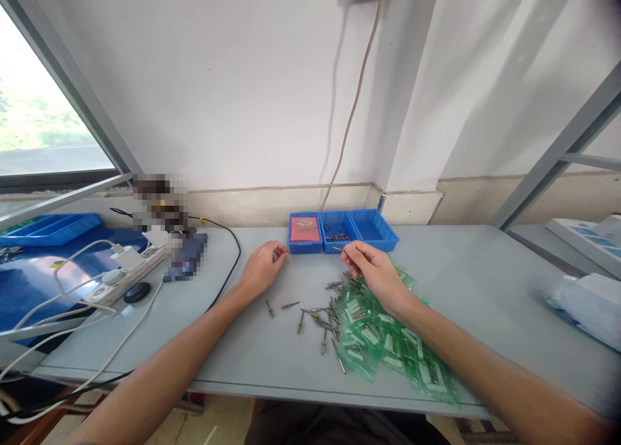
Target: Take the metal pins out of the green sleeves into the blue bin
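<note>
My right hand pinches a small metal bit just in front of the blue bins. My left hand is closed, fingertips pressed together near the left bin's front corner; what it holds, if anything, is too small to make out. The left blue bin holds a pink packet. In the middle blue bin lie several metal bits. Loose metal bits are scattered on the grey table, beside a heap of green plastic packets under my right forearm.
The right blue bin adjoins the others. On the left are a power strip with white cables, a black round object and a blue tray. A clear plastic bag lies at the far right.
</note>
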`<state>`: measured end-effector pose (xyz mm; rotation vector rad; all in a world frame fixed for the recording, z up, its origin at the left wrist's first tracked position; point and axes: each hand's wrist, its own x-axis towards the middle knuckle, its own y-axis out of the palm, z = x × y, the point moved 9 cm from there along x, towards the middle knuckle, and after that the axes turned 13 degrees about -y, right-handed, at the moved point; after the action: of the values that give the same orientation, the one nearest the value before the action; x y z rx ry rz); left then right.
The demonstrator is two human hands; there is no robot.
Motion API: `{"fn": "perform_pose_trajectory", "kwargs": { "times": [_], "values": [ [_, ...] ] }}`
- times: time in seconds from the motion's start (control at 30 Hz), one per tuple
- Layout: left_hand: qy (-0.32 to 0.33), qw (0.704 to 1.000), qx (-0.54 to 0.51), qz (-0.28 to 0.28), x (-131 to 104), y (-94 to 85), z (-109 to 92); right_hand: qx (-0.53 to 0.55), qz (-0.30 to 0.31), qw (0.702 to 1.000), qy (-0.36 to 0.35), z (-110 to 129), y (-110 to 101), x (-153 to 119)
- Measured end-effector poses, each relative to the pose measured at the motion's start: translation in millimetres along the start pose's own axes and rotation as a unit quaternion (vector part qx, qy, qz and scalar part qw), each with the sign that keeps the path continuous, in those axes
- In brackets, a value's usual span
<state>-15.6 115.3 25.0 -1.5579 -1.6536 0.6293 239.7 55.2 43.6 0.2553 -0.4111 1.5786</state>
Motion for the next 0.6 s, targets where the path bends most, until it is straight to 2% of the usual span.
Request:
{"fn": "perform_pose_trajectory", "kwargs": {
  "times": [0.6],
  "values": [
    [-0.009, 1.000, -0.013, -0.004, 1.1, -0.6, 2.1, 0.010, 0.006, 1.000, 0.011, -5.2, 1.9, -0.3]
  ]
}}
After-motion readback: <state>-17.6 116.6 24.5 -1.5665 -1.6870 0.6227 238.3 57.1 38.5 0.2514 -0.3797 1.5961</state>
